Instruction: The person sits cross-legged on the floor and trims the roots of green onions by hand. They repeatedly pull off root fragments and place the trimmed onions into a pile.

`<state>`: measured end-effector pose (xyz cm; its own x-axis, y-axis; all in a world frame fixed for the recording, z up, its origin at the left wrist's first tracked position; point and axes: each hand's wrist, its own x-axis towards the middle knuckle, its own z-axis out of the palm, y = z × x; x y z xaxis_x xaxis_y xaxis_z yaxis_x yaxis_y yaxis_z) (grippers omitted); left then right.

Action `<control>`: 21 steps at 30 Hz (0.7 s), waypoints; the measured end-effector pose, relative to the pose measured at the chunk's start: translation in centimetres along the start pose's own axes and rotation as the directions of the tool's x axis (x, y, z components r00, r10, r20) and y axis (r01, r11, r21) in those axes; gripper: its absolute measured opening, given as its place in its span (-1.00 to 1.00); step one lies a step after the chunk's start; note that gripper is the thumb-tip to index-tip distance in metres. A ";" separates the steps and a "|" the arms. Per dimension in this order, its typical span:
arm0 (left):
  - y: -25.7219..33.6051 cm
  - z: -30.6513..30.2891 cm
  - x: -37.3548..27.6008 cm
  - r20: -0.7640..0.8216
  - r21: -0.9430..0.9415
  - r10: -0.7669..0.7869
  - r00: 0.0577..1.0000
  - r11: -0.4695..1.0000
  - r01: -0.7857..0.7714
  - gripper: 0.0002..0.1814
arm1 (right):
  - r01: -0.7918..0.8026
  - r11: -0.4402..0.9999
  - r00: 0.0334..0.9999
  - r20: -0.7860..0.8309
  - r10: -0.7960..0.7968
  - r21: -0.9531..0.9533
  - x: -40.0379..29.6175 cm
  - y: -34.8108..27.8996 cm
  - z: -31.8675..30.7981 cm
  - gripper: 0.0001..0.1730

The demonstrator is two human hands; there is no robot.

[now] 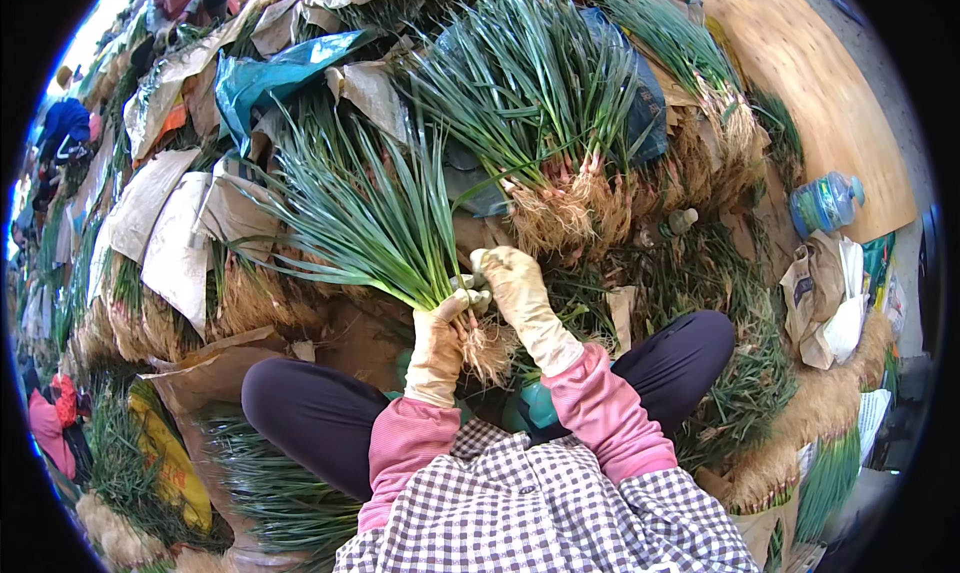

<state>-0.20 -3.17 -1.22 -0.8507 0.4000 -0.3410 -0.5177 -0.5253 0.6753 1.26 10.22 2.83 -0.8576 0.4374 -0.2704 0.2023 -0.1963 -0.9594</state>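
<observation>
My left hand (pixel 441 333), in a pale soiled glove, grips a bunch of long green allium plants (pixel 397 228) near the base of the stems. The leaves fan out to the upper left, and tan stringy roots (pixel 486 348) hang out on the right side of the fist. Close to the upper right of that fist is my gloved right hand (pixel 521 288). Its fingers are curled towards the stems, and whether anything sits between them is hidden. Just ahead lies a large heap of the same plants (pixel 555 100), roots facing me.
Plant debris (pixel 675 288) covers the ground at the right, near a plastic bottle (pixel 823 204) by a wooden board (pixel 810 100). Root bundles under sacking (pixel 176 250) lie left, below a blue plastic sheet (pixel 281 70). Other people (pixel 64 126) are at the far left.
</observation>
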 end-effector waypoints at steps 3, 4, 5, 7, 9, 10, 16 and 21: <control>0.5 -0.9 0.2 0.082 -0.001 -0.102 0.991 0.995 0.103 -0.81 | -0.201 0.973 0.959 0.224 0.172 0.115 0.9 -0.8 1.0 -0.76; 0.8 -0.4 0.1 0.059 0.026 -0.104 0.993 0.994 0.103 -0.81 | -0.275 0.951 0.933 0.278 0.229 0.140 1.0 -0.8 0.6 -0.76; 1.1 0.1 0.0 0.036 0.051 -0.105 0.994 0.993 0.103 -0.82 | -0.348 0.924 0.900 0.332 0.282 0.160 1.1 -0.9 0.2 -0.77; 2.6 3.3 -1.6 -0.062 -0.057 -0.080 0.995 0.995 0.077 -0.87 | -0.345 0.934 0.912 0.268 0.310 0.093 0.8 -1.3 0.8 -0.78; 1.5 1.6 -1.0 0.008 0.009 -0.062 0.998 0.998 0.062 -0.89 | -0.223 0.974 0.951 0.231 0.206 0.051 0.7 -0.4 0.7 -0.76; 1.6 1.7 -1.0 0.000 0.024 -0.071 0.997 0.997 0.071 -0.89 | -0.138 0.989 0.974 0.191 0.125 0.058 0.8 0.5 1.3 -0.75; -0.3 0.7 0.0 -0.169 0.027 -0.049 0.984 0.998 0.054 -0.90 | 0.016 0.975 0.999 -0.049 -0.005 0.222 -0.9 2.2 3.2 -0.79; -1.9 -2.2 0.8 -0.011 -0.152 -0.104 0.995 0.983 0.101 -0.78 | 0.092 0.930 0.983 -0.182 -0.027 0.356 -1.2 1.8 2.4 -0.76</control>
<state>-0.07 -3.48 -4.20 -0.7934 0.4444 -0.4160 -0.6087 -0.5900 0.5305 1.48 7.21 1.66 -0.7623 0.5954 -0.2539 -0.0593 -0.4549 -0.8885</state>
